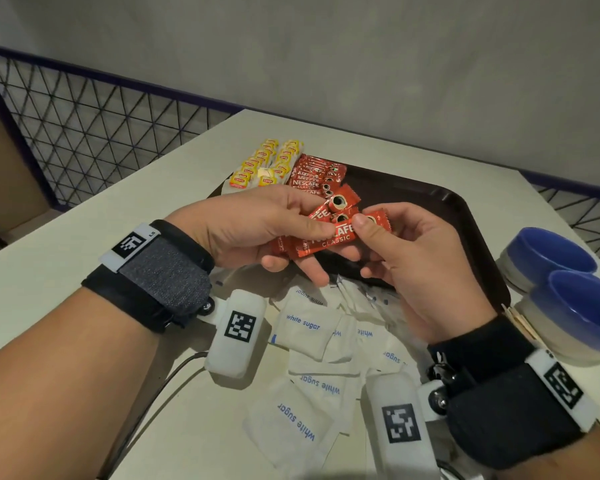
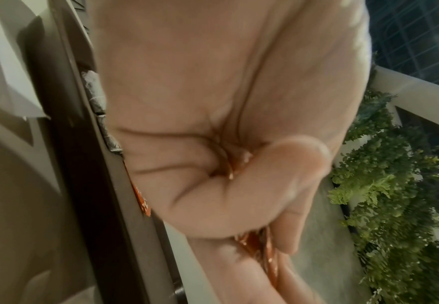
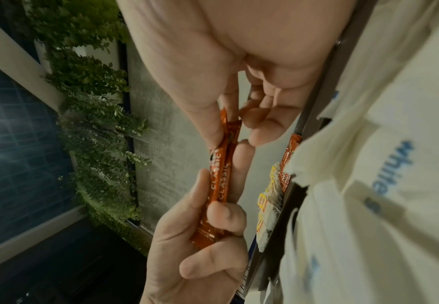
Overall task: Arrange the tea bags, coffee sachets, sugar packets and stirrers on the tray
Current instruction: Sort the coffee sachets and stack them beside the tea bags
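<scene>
My left hand [image 1: 284, 223] grips a small stack of red coffee sachets [image 1: 329, 239] above the near edge of the dark tray [image 1: 465, 209]. My right hand [image 1: 388, 244] pinches the right end of the top sachet between thumb and fingers. In the right wrist view the sachets [image 3: 221, 181] stand edge-on between both hands. More coffee sachets [image 1: 314, 176] lie in a row at the tray's far left, beside yellow tea bags [image 1: 267, 164]. White sugar packets [image 1: 305, 327] are heaped below my hands, some over the tray's near edge. Thin wooden stirrers [image 1: 520, 322] peek out by my right wrist.
Two blue-and-white bowls [image 1: 568, 289] stand at the table's right edge, close to my right wrist. A wire mesh fence [image 1: 84, 133] runs behind the table on the left. The tray's right half shows bare dark surface.
</scene>
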Demonstrator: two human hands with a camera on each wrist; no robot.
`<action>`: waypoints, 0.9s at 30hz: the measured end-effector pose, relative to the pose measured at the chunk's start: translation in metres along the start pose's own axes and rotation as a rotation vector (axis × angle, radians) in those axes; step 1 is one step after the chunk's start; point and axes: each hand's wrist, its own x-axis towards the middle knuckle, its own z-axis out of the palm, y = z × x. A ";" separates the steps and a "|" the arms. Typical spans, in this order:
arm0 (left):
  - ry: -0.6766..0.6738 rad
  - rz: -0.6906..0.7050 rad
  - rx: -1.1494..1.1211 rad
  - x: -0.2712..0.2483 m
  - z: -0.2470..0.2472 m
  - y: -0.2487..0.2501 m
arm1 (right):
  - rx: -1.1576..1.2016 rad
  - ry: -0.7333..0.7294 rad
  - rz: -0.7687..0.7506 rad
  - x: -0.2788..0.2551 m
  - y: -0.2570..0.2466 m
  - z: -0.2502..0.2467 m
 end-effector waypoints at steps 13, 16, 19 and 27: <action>0.226 0.017 -0.014 0.000 0.003 0.003 | 0.057 0.021 0.019 0.002 0.001 -0.003; 0.237 0.026 0.006 0.002 0.001 0.001 | 0.052 -0.013 0.019 0.001 0.000 -0.003; 0.212 0.033 -0.012 0.002 0.001 0.001 | 0.044 -0.025 0.023 0.001 -0.001 -0.002; 0.158 0.060 -0.035 0.000 0.003 0.002 | 0.095 0.027 0.040 0.002 -0.001 -0.001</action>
